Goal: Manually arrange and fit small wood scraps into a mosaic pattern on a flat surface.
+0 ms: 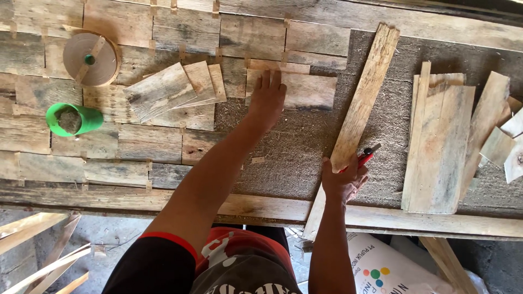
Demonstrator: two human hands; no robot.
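Observation:
My left hand [266, 99] lies flat, fingers spread, on a rectangular weathered wood piece [305, 90] set on a brown fibre board [305, 141]. My right hand [343, 179] grips a red utility knife [366, 156] beside a long narrow plank [364, 98] that slants across the board. The plank's lower end passes under that hand and over the front rail [425, 220].
Weathered wood tiles cover the left part of the panel, with a few loose tiles [174, 90] stacked on them. A brown tape roll [90, 59] and a green cup [71, 120] sit at left. Stacked planks [438, 147] lie at right. A white printed sack [381, 267] sits below.

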